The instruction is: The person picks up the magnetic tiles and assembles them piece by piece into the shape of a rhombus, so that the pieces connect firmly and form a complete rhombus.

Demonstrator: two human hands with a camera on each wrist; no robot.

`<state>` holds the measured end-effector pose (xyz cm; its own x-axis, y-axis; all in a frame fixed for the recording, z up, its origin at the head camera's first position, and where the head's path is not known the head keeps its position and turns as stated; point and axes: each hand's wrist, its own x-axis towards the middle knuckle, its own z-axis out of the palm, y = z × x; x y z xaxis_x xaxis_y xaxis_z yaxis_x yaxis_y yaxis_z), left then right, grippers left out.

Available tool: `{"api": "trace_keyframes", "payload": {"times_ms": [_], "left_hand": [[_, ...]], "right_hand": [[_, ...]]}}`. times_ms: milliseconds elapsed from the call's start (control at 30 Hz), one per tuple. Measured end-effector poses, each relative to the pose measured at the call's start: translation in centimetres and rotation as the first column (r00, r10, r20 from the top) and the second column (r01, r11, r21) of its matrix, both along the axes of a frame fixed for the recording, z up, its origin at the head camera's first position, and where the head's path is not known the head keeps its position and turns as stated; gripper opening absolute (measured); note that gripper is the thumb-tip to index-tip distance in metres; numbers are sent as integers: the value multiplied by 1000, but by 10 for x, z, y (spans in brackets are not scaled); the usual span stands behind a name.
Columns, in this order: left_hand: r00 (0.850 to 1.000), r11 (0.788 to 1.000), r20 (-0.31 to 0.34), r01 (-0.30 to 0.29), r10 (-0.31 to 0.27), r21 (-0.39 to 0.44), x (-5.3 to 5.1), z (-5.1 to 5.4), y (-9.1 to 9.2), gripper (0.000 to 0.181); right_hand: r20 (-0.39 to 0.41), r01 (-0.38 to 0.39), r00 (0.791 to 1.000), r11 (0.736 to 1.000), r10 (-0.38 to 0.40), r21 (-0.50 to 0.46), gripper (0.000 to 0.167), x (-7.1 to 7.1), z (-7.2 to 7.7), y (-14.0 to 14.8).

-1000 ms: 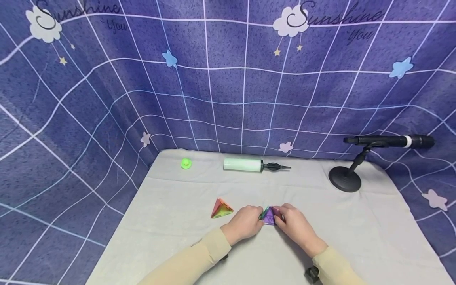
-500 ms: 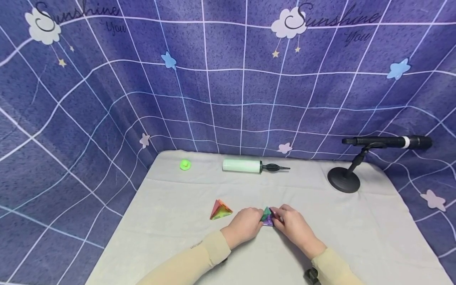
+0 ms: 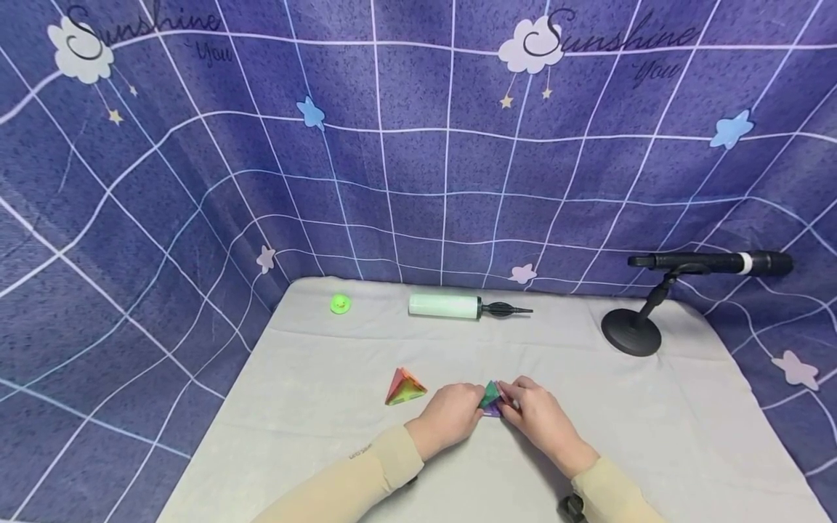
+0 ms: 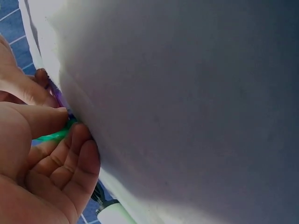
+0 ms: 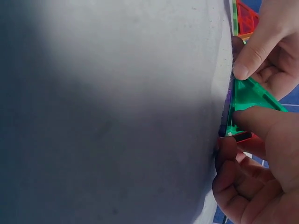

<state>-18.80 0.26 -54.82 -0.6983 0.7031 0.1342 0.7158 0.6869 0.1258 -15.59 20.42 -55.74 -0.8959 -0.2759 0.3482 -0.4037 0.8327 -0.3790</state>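
In the head view a green triangular magnetic tile [image 3: 490, 394] leans up over a purple tile [image 3: 492, 410] at its base. My left hand [image 3: 451, 414] pinches the green tile at its left edge. On the other side my right hand [image 3: 544, 421] holds a reddish tile [image 5: 242, 136] between thumb and fingers, its thumb touching the green one in the right wrist view. Fingers hide much of these joined tiles. Left of my left hand stands a separate pyramid of red, orange and yellow-green tiles [image 3: 405, 387].
A green toy duck [image 3: 340, 303] and a pale green hand pump [image 3: 445, 306] lie at the back of the cloth-covered table [image 3: 314, 436]. A black microphone on a stand [image 3: 633, 332] is at the back right. A blue-purple curtain [image 3: 418, 167] hangs behind.
The green tile has tipped inward over the purple tile, so less purple shows. The right fingers have shifted slightly with the reddish tile. The separate pyramid stays put.
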Motion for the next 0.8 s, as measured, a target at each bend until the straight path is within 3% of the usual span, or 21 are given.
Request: {"api": "trace_keyframes", "payload": {"times_ms": [133,300,467,633,800], "left_hand": [[1000,1000,-4,2,-1,6,0,0,0,16],[1000,1000,-4,-1,1,17,0,0,-1,16],[997,999,76,-5,2,48,-3,1,-4,16],[991,998,130,10,-17,54,-5,9,-11,9],[994,994,101,35,-45,103,-9,21,-22,29]], "right_hand": [[6,10,1000,1000,-10,-7,38,0,0,0],[69,24,997,1000,-23,-13,40,2,1,1],[93,-23,995,1000,24,-16,45,4,6,6],[102,-106,989,994,107,-12,63,5,11,14],[64,-130,989,991,130,-5,66,1,11,20]]}}
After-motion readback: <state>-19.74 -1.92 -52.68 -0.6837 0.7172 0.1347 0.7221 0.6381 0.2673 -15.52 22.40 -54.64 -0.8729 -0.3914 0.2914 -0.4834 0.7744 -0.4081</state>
